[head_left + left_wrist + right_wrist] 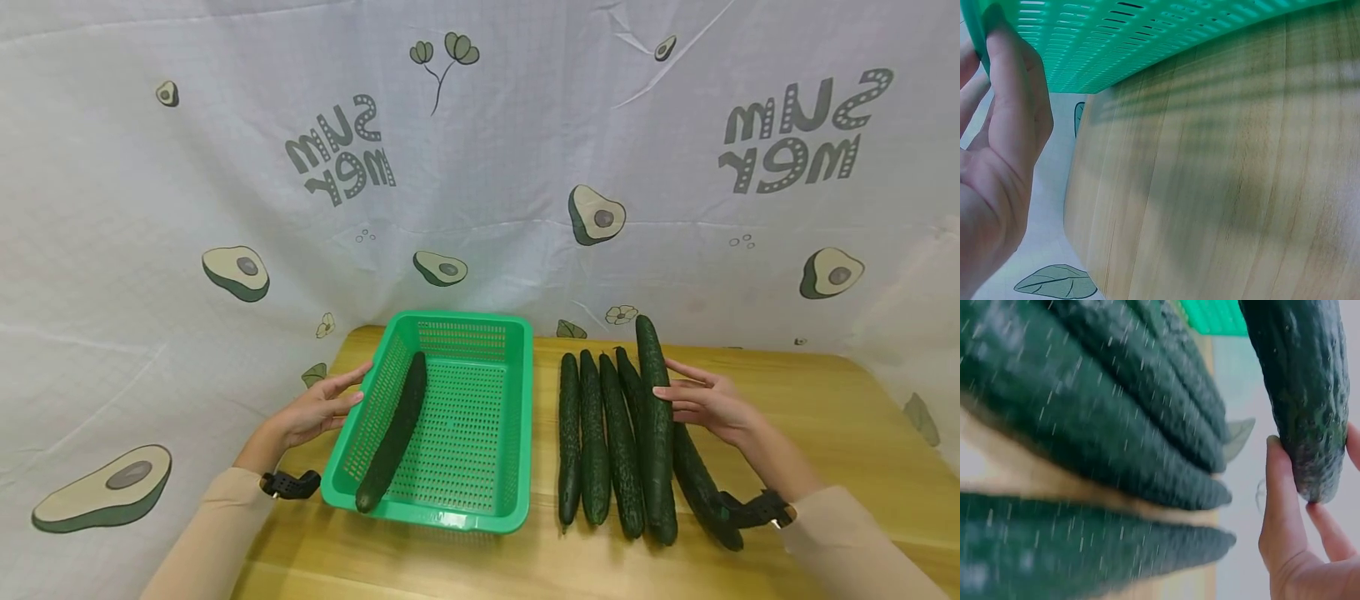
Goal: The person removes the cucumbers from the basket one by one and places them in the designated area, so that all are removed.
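My right hand (712, 404) holds a long dark green cucumber (654, 433) between thumb and fingers, raised above other cucumbers. In the right wrist view the held cucumber (1300, 381) has its tip near my fingertips. Several cucumbers (594, 442) lie side by side on the table to its left, and another cucumber (697, 475) lies slanted to its right. A green slotted plastic basket (525, 417) stands at the left, with one cucumber (397, 433) along its left wall. My left hand (318, 408) grips the basket's left rim, seen closer in the left wrist view.
Under everything is a wooden table (585, 567). Behind it hangs a white cloth (510, 167) printed with avocados and lettering, reaching down to the table's back edge. Each wrist wears a black strap (291, 485).
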`<state>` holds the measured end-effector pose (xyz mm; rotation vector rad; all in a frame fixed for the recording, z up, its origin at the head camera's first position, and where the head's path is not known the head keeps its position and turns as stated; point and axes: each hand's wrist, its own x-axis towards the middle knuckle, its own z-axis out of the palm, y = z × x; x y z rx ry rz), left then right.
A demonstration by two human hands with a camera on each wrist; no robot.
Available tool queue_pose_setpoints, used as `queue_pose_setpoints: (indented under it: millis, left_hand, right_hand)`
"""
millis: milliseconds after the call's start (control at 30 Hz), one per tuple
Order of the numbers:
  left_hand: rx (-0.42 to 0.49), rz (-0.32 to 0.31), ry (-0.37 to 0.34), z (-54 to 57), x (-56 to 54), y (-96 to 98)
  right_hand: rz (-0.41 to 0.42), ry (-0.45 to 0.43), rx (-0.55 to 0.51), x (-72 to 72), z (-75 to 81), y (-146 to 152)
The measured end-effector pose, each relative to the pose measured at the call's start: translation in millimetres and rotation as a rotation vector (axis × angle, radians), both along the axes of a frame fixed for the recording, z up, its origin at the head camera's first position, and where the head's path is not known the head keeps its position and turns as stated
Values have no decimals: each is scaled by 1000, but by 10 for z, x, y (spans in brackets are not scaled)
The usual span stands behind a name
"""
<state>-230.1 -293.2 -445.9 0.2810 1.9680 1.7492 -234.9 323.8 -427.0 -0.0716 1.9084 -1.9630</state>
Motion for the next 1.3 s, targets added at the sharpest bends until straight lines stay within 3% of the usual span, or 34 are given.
queue_pose_setpoints:
  millis: [233,700,900,1300]
  left_hand:
    - [7,1,0,9,6,2]
    - [11,-17,10,-11,-5,-12]
    - [14,-5,0,-11,-1,-13]
    - [21,-11,-9,8,-23,-17]
  right_hand:
    - [23,22,34,5,-40,280]
    - [130,147,256,29,-181,799]
    - [158,138,358,-19,-201,958]
    - [157,91,438,-54,-294,1009]
